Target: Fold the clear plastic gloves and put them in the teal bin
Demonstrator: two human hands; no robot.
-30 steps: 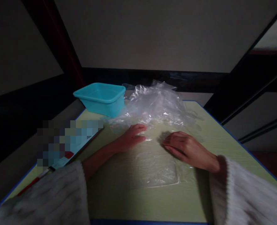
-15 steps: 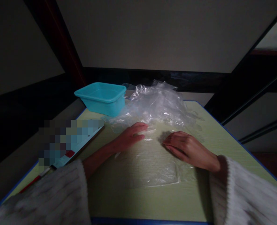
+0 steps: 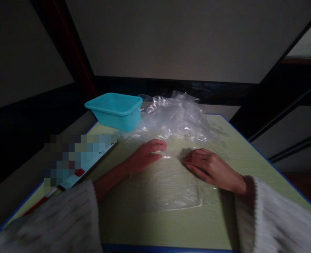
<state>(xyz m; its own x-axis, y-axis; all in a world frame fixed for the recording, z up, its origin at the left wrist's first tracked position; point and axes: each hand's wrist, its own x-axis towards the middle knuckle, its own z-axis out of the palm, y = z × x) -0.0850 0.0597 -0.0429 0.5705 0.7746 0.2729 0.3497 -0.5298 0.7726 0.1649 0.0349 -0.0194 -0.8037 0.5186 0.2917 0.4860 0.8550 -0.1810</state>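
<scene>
A flat clear plastic sheet [image 3: 168,189] lies on the pale green table [image 3: 171,228] in front of me. My left hand [image 3: 144,154] rests on its far left part, fingers stretched out and lying on the plastic. My right hand [image 3: 210,167] lies palm down on its far right part, fingers together and pointing left. A crumpled heap of clear plastic [image 3: 176,119] sits just beyond both hands. Both my sleeves are thick white knit.
A turquoise plastic tub [image 3: 114,109] stands at the table's far left corner, touching the heap. A flat blurred-out card or box [image 3: 78,160] lies along the left edge. The table has a blue rim; dark frames and a wall stand behind it.
Almost nothing has moved; my left hand has shifted very slightly on the sheet, and the view has drifted a little.
</scene>
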